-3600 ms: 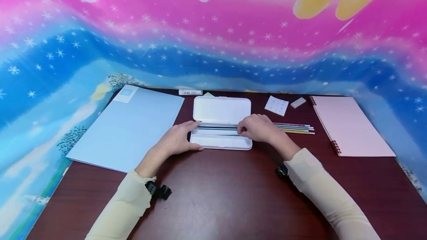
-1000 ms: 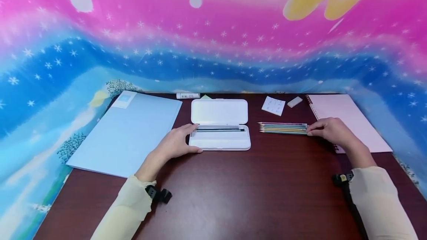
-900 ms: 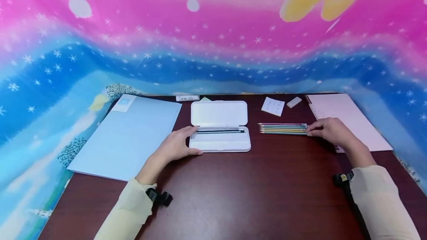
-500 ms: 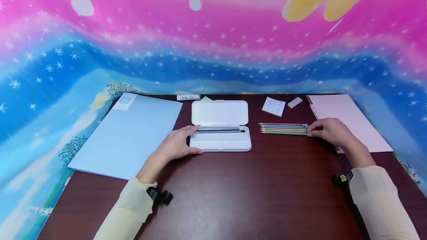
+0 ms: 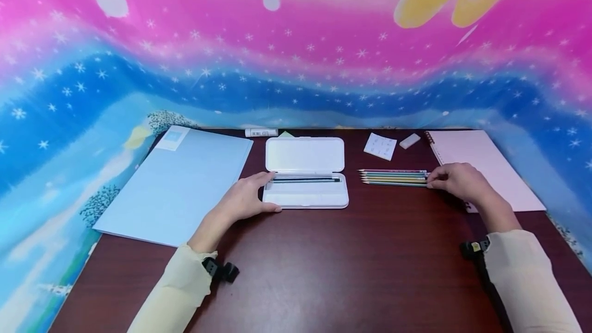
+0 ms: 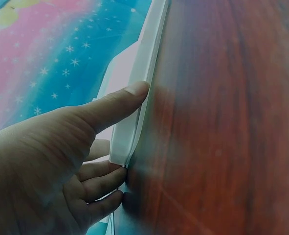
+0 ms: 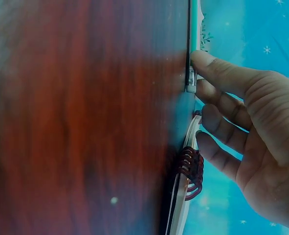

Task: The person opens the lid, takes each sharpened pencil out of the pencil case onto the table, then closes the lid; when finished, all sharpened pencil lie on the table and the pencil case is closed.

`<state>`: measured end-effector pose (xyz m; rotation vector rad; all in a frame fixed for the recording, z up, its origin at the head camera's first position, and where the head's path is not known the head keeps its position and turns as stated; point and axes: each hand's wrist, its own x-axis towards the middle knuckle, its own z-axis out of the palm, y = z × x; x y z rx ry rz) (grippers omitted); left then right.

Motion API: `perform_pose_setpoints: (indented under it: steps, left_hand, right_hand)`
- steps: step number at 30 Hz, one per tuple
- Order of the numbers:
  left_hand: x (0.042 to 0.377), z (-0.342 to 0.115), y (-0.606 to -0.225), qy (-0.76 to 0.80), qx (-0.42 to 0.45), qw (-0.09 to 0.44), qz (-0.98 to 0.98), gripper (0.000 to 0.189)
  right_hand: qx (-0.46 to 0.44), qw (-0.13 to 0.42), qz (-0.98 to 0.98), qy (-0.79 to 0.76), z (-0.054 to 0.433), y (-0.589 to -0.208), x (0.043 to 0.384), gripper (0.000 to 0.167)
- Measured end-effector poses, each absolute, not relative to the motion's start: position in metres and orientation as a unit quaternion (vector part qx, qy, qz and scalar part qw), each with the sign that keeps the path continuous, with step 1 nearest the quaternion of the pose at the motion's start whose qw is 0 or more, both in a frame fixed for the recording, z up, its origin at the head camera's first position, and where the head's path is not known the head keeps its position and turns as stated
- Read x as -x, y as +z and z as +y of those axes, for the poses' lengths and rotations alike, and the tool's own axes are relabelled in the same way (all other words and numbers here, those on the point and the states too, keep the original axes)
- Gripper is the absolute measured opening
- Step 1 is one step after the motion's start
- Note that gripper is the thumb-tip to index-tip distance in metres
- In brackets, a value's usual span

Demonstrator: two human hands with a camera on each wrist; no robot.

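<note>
A white pencil case (image 5: 305, 199) lies with its lid up in the middle of the table, a dark pencil (image 5: 305, 180) inside along the back. My left hand (image 5: 242, 197) grips the case's left end; in the left wrist view the thumb lies along the front wall and the fingers bend round the end. To the right of the case, several colored pencils (image 5: 393, 178) lie side by side, points toward the case. My right hand (image 5: 460, 181) pinches their eraser ends between thumb and index finger. In the right wrist view the nearest pencil (image 7: 191, 73) hides the others.
A light blue folder (image 5: 185, 184) lies on the left, a pink spiral notebook (image 5: 490, 168) on the right. Along the back are a white glue-stick-like tube (image 5: 261, 132), a small printed paper pad (image 5: 380, 146) and an eraser (image 5: 409, 141). A patterned cloth hangs behind.
Since the oldest frame, my right hand has moved from the case to the pencils' eraser ends, and the case holds fewer pencils. Over the last second both hands stay almost still.
</note>
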<state>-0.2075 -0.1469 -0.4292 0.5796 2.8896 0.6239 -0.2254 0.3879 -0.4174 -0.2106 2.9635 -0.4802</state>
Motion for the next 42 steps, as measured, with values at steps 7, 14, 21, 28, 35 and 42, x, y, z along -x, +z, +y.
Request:
perform_pose_setpoints:
  steps: [7,14,21,28,35,42]
  left_hand:
    - [0.207,-0.147,-0.429,0.207,-0.192,0.069,0.957,0.096]
    - [0.209,-0.147,-0.428,0.206,-0.191,0.066,0.958,0.097]
    - [0.212,-0.144,-0.426,0.204,-0.195,0.07,0.957,0.097]
    - [0.215,-0.143,-0.427,0.202,-0.202,0.075,0.955,0.097]
    - [0.213,-0.145,-0.427,0.207,-0.199,0.078,0.955,0.097]
    - [0.209,-0.149,-0.43,0.209,-0.189,0.071,0.957,0.097]
  right_hand:
    - [0.066,0.039,0.981,-0.178,0.386,-0.411,0.221,0.019]
    - [0.083,0.01,0.972,-0.219,0.363,-0.398,0.219,0.034]
    - [0.167,0.012,0.962,-0.217,0.312,-0.393,0.232,0.025]
    - [0.248,0.042,0.943,-0.217,0.235,-0.396,0.246,0.017]
    - [0.258,0.071,0.948,-0.175,0.185,-0.401,0.25,0.02]
    - [0.251,0.059,0.96,-0.114,0.168,-0.403,0.247,0.023]
